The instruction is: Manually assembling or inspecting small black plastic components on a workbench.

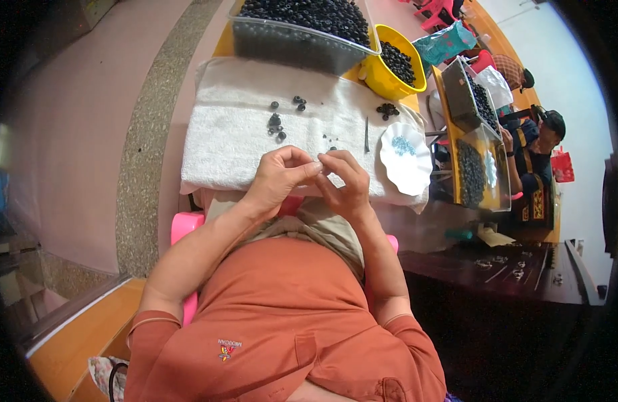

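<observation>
My left hand (pixel 277 179) and my right hand (pixel 349 186) meet over the near part of a white towel (pixel 215 144). Thumb and fingers are pinched on both sides, fingertips close together; whatever they hold is too small to make out. Just beyond the fingertips lie a few tiny dark bits (pixel 332 148). Dark round beads (pixel 275 122) rest in loose groups farther left, and another dark cluster (pixel 388 111) sits at the far right. To the right of my right hand are a thin dark pointed tool (pixel 366 135) and a white scalloped dish (pixel 391 169) holding small light-blue pieces (pixel 403 145).
A clear plastic bin (pixel 302 55) of dark beads stands beyond the towel, beside a yellow bowl (pixel 376 79) with more. On the right, another person (pixel 533 144) sits at a table with bead-filled bins (pixel 471 171). A pink chair (pixel 186 228) is under me.
</observation>
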Tool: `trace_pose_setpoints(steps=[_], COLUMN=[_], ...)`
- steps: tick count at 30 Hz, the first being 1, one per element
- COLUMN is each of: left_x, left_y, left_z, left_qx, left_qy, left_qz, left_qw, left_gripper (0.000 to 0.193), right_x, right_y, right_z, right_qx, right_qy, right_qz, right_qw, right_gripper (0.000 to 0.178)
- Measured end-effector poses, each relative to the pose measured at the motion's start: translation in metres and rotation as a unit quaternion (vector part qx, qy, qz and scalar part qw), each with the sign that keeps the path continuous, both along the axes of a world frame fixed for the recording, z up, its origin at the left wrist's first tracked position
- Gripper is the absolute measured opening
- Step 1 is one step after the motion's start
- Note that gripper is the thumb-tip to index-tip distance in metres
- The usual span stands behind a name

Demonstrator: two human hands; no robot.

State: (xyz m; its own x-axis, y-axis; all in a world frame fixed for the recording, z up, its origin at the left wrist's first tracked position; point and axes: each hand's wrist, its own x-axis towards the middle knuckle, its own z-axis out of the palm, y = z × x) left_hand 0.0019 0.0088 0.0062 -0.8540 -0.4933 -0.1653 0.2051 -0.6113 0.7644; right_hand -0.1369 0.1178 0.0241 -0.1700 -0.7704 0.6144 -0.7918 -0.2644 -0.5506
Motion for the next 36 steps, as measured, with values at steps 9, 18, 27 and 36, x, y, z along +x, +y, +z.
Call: trace_pose_setpoints(steps=[9, 18, 27, 36], left_x=[0.000, 0.001, 0.001, 0.000], left_y=[0.000, 0.003, 0.006, 0.002], left_z=[0.000, 0.004, 0.008, -0.003], left_qx=[0.020, 0.038, 0.048, 0.034], left_qy=[0.009, 0.011, 0.010, -0.025], left_qz=[-0.001, -0.019, -0.013, 0.014], left_qw=[1.000, 0.999, 0.999, 0.999], left_gripper=[0.009, 0.014, 0.015, 0.013], right_x=[0.001, 0.000, -0.006, -0.048], right_y=[-0.002, 0.002, 0.003, -0.002], right_z=[-0.001, 0.002, 0.003, 0.035], right_qx=[-0.012, 0.000, 0.012, -0.080], right_qy=[0.020, 0.025, -0.003, 0.052], right_qz=[-0.015, -0.024, -0.020, -0.179], right_qw=[1.000, 0.999, 1.000, 0.979], right_gripper=[0.034, 0.029, 0.029, 0.027])
